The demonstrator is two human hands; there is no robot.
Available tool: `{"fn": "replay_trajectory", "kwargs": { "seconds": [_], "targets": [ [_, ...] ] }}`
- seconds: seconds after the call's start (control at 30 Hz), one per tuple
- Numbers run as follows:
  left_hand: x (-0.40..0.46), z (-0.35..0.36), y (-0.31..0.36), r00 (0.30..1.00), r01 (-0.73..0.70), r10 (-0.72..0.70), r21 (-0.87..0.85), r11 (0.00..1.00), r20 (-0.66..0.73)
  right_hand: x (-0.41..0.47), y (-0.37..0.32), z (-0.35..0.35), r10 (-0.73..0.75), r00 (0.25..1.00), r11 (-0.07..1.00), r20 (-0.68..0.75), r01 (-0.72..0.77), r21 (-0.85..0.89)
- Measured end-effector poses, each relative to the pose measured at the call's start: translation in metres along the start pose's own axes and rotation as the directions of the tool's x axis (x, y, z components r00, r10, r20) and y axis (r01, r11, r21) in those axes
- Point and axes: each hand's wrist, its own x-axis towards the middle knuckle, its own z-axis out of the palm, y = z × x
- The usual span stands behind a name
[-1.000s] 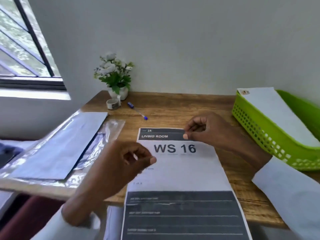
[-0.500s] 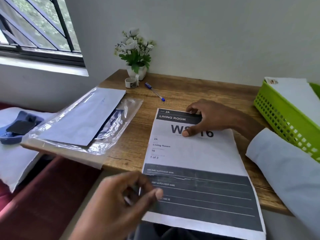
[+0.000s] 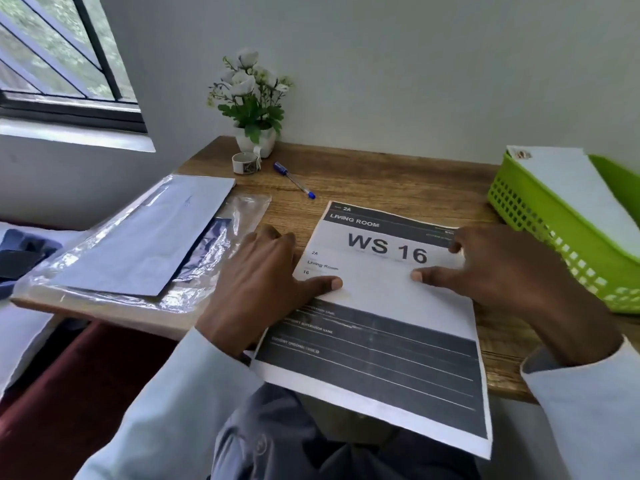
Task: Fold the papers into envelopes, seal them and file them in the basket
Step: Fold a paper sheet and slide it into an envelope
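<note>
A printed sheet (image 3: 377, 306) marked "WS 16" lies flat on the wooden desk (image 3: 381, 174), its dark lower part hanging over the near edge. My left hand (image 3: 263, 285) rests on the sheet's left edge, thumb pressed flat on the paper. On the right side my right hand (image 3: 498, 271) presses the sheet with thumb and fingers. A green basket (image 3: 540, 216) stands at the right with a white envelope (image 3: 581, 202) leaning in it. Pale envelopes (image 3: 149, 240) lie on a clear plastic sleeve (image 3: 242, 209) at the left.
A small potted plant (image 3: 251, 109) stands at the back of the desk by the wall, with a tape roll (image 3: 246, 163) and a blue pen (image 3: 294, 180) beside it. A window is at the upper left. Dark blue items lie on a white surface at far left.
My left hand came up from below the desk edge and settled on the sheet's left edge. My right hand slid to the sheet's right side, uncovering the "WS 16" print.
</note>
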Motion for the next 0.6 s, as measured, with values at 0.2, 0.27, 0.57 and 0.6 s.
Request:
{"fn": "replay_trajectory", "kwargs": {
  "seconds": [0.2,0.27,0.57,0.6],
  "targets": [
    [0.023,0.005,0.0,0.997,-0.007,0.02,-0.174,0.985,0.071,0.0,-0.001,0.012,0.008,0.999,0.98,-0.04,0.0,0.201],
    [0.023,0.005,0.002,0.998,0.006,0.008,-0.251,0.968,0.055,0.001,0.001,0.012,-0.003,1.0,0.967,-0.027,0.01,0.254],
    [0.042,0.0,-0.002,0.961,0.271,-0.188,-0.567,0.778,0.201,0.02,0.016,0.027,0.045,0.999,0.763,-0.012,-0.026,0.646],
    [0.042,-0.001,-0.003,0.952,0.305,-0.206,-0.627,0.716,0.227,0.021,0.017,0.027,0.047,0.999,0.719,-0.006,-0.029,0.694]
  ]
}}
